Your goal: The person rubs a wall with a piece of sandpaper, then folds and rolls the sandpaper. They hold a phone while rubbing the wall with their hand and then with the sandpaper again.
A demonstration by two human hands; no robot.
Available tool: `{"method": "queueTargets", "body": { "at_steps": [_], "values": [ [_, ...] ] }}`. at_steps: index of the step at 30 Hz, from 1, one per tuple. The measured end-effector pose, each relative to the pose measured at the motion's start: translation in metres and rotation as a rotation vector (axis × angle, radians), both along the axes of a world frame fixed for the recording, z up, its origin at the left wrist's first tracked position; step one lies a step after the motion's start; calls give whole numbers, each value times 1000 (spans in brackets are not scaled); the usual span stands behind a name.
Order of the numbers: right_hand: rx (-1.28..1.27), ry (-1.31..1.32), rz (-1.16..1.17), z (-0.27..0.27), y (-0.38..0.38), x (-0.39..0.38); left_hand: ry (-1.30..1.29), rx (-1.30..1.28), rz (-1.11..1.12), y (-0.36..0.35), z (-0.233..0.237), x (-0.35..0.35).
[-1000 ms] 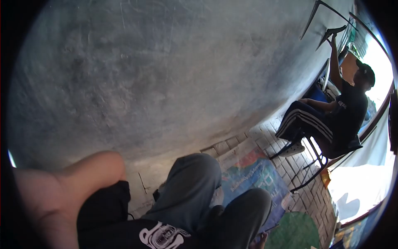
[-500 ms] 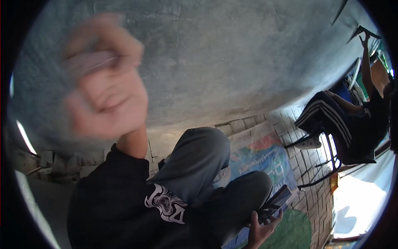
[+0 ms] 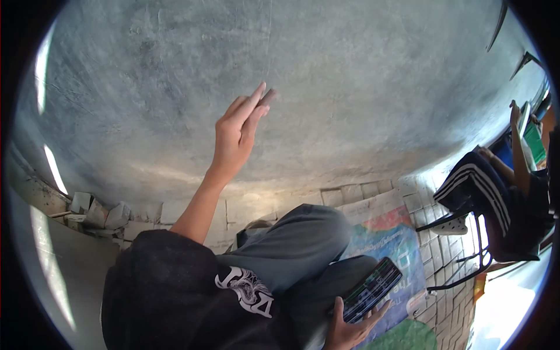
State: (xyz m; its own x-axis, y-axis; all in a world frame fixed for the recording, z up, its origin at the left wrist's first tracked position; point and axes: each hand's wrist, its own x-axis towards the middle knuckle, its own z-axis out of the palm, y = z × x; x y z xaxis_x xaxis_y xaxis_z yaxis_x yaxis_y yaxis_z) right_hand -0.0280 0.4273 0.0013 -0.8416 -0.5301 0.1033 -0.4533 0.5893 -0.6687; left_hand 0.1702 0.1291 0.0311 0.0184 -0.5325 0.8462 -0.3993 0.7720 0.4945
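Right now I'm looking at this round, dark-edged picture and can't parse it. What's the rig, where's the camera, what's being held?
No machine here: a person wears one camera on the head, aimed forward and down. Its wide lens bends the picture into a circle, and it is the only view. The person sits, knees in grey trousers in front. The left hand is raised toward the grey wall, open, fingers straight and together; whether it touches the wall I cannot tell. The right hand holds a phone low by the lap. Below lie a brick floor and a printed mat. At the right edge another person sits.
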Motion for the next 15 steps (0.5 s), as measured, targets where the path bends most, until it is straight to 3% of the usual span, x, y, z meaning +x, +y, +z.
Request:
{"method": "queueTargets", "body": {
  "at_steps": [3,5,7,10,15],
  "values": [
    [-53,-123,30,-1,2,-6,-103,-96,155,0,11,9],
    [6,-42,33,-3,6,-12,-55,-249,260,-3,19,10],
    [-49,-222,-26,-6,14,-26,-88,-265,287,-7,28,13],
    [-402,-433,119,-63,47,-73,-135,-328,327,-15,36,22],
    [-405,-539,274,-47,35,-69,-180,-461,348,-20,40,35]
  ]
}}
